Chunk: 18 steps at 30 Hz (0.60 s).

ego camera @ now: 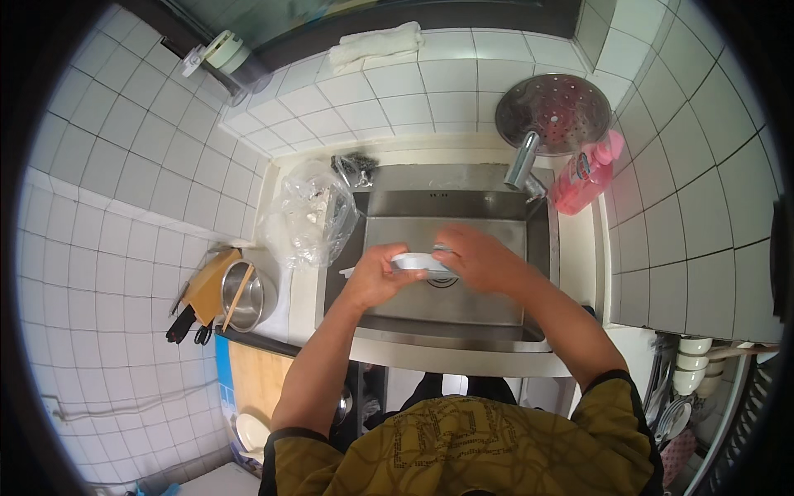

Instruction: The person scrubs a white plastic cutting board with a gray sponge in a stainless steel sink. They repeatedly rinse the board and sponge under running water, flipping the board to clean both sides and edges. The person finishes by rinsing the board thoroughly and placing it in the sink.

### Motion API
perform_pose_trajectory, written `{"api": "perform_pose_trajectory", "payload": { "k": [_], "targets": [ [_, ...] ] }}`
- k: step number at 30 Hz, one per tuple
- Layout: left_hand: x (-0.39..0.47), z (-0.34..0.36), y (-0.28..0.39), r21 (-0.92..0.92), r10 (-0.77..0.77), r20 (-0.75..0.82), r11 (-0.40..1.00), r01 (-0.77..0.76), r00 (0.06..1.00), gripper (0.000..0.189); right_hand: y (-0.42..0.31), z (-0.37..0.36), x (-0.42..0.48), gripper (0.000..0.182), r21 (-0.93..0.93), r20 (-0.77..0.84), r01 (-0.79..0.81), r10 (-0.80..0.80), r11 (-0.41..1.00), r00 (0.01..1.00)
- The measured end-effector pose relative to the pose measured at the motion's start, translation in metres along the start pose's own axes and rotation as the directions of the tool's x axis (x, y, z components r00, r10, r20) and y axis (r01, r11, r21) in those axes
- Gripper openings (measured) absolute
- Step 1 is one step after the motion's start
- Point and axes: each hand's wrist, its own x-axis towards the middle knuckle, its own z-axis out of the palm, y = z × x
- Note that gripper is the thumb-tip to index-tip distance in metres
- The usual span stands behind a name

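Over the stainless steel sink (477,304), my left hand (379,276) grips a small white dish-like object (412,261) between thumb and fingers. My right hand (474,257) is at the right end of this object, slightly blurred, with something small and greyish between its fingers; what that is I cannot tell. The drain shows partly beneath the hands. A chrome faucet (524,162) stands at the sink's back right corner, and whether water runs from it is not visible.
Clear plastic bags (310,217) lie left of the sink. A pink soap bottle (583,180) and a perforated metal disc (554,111) stand at the back right. At left are a steel pot (248,296) with chopsticks and a wooden knife block (211,288). White bowls (690,366) sit at lower right.
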Motion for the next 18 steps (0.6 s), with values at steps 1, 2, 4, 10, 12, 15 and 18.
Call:
{"api": "perform_pose_trajectory", "payload": {
  "k": [1,2,4,10,12,15,18],
  "targets": [
    [-0.001,0.0,-0.002,-0.02,-0.01,0.001,1.0,0.01,1.0,0.014,0.009,-0.001,-0.005,0.016,0.03,0.03,-0.013,0.012,0.999,0.999],
    [0.0,0.0,0.001,-0.015,-0.027,-0.004,1.0,0.027,1.0,0.014,0.014,-0.001,-0.008,0.017,0.06,0.061,-0.027,0.024,0.998,0.998],
    [0.003,0.002,0.011,-0.002,-0.068,-0.008,0.998,0.068,0.998,0.014,0.005,0.003,-0.008,0.021,0.191,-0.015,-0.069,0.073,0.979,0.997],
    [0.007,0.004,0.012,-0.105,-0.024,-0.058,0.994,0.017,0.998,0.017,-0.006,0.002,-0.003,0.025,0.341,-0.198,0.03,0.041,0.94,0.979],
    [0.006,0.002,0.014,-0.005,-0.003,-0.02,1.0,0.003,1.0,0.016,-0.004,0.0,-0.004,0.025,0.279,-0.126,0.025,0.011,0.96,0.992],
    [0.005,0.0,0.019,0.117,-0.018,0.002,0.993,0.017,1.0,0.015,-0.005,-0.001,-0.004,0.025,0.23,0.002,-0.077,0.079,0.97,0.997],
    [0.007,0.003,0.019,0.136,-0.012,-0.041,0.991,0.018,0.999,0.014,-0.007,0.0,-0.001,0.025,0.235,-0.07,-0.099,0.118,0.967,0.991]
  ]
}}
